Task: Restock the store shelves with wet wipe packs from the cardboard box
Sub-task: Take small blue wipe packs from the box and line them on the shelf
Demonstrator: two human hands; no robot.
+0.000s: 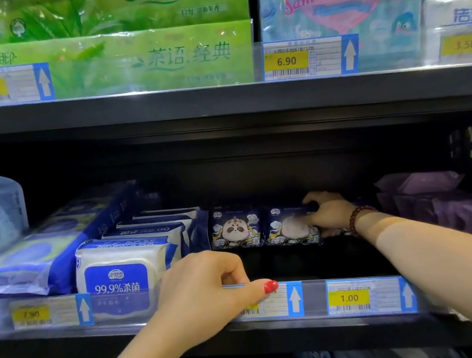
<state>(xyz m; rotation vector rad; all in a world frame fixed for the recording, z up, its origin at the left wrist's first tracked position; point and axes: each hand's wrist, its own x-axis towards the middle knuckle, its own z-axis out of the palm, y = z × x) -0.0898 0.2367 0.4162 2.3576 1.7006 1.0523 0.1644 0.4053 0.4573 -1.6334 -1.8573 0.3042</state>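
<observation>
Two small dark-blue panda wet wipe packs stand side by side deep on the middle shelf: the left pack (236,230) and the right pack (290,227). My right hand (327,211) reaches into the shelf and grips the right pack by its right end, a red bead bracelet on the wrist. My left hand (209,284) rests on the shelf's front rail (313,295) over a price label, fingers curled, holding nothing. The cardboard box is not in view.
White-and-blue 99.9% wipe packs (118,272) and flat blue packs (29,263) fill the shelf's left side. Purple packs (448,202) lie at the right. Green tissue bundles (120,38) and a Sanrio tissue pack (337,0) sit on the upper shelf.
</observation>
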